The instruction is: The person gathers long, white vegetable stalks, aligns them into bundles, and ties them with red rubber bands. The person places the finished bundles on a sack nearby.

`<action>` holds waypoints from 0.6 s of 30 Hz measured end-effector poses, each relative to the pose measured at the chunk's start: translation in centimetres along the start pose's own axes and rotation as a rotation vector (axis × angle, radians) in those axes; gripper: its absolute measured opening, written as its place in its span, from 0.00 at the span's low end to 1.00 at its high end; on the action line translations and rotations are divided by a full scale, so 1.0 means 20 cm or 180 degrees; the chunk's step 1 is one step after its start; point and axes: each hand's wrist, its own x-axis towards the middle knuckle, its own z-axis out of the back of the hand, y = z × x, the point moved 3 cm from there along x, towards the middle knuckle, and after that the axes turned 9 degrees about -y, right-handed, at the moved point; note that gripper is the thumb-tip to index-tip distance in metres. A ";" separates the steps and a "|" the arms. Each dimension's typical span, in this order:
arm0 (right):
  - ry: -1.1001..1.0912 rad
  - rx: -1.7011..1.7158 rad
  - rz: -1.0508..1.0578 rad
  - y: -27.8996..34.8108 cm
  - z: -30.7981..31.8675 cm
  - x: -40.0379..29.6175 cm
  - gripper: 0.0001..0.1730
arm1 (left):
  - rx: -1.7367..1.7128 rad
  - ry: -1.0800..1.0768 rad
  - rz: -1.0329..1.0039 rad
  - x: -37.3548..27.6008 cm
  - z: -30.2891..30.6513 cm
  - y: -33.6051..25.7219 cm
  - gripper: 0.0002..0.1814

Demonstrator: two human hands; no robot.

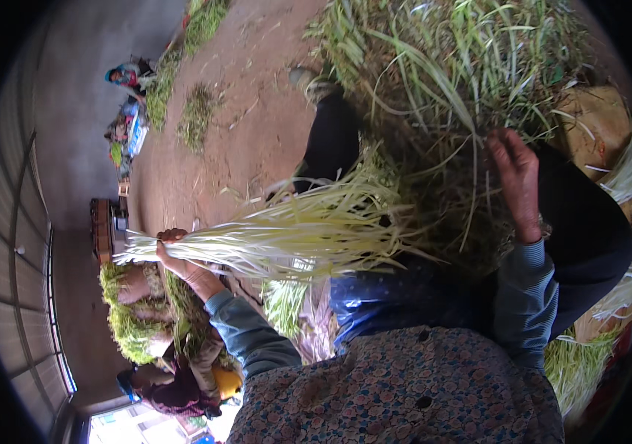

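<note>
My left hand (177,255) grips a thick bundle of long, pale leafy stalks (293,233) near its white ends. The yellowish-green leaf tips fan out towards my lap. My right hand (515,177) is apart from the bundle, over my dark-trousered leg. Its fingertips are pinched together on a few thin green leaves (451,105), which run to a large heap of loose green leaves (471,50). A blue sheet (393,299) covers part of my lap.
Several bunches of pale stalks (626,172) lie by my right side, with more greens (576,366) below. Another bunch (285,305) rests near my left arm. Two people (177,388) (121,75) sit among green piles (133,327). Scattered leaves (199,114) lie on the earthen floor.
</note>
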 end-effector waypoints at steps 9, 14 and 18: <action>0.0560 -0.0665 0.0004 -0.08 -0.15 -0.08 0.10 | -0.0847 -0.0281 0.0332 -0.01 0.41 0.11 0.07; 0.0797 -0.0599 -0.0307 -0.14 -0.20 -0.14 0.07 | -0.0370 -0.0650 0.0232 -0.05 0.49 0.19 0.06; 0.1064 -0.0468 0.0109 -0.15 -0.32 -0.19 0.06 | -0.0378 -0.0701 0.0212 -0.01 0.64 0.23 0.07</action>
